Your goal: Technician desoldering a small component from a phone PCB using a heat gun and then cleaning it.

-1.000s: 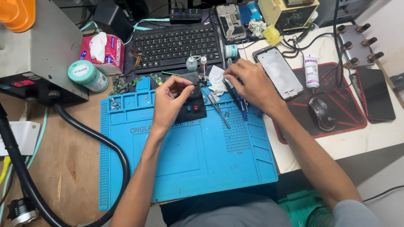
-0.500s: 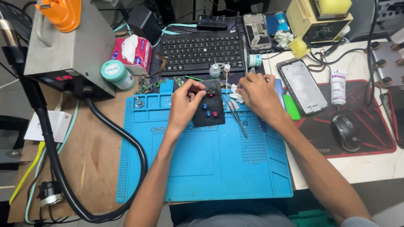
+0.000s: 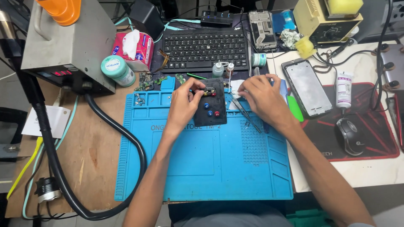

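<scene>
Head view: left hand [image 3: 182, 102] rests on the left edge of a black holder block [image 3: 211, 102] at the top of the blue mat [image 3: 202, 168], thumb and forefinger pinched on a small circuit board [image 3: 207, 90] there; right hand [image 3: 261, 97], fingers curled closed on tweezers [image 3: 245, 112], sits just right of the block. The mat's lower half lies open. Behind: pink-and-white tissue pack [image 3: 134, 48], green-lidded round jar [image 3: 118, 70], white tube with red label [image 3: 344, 89] right.
</scene>
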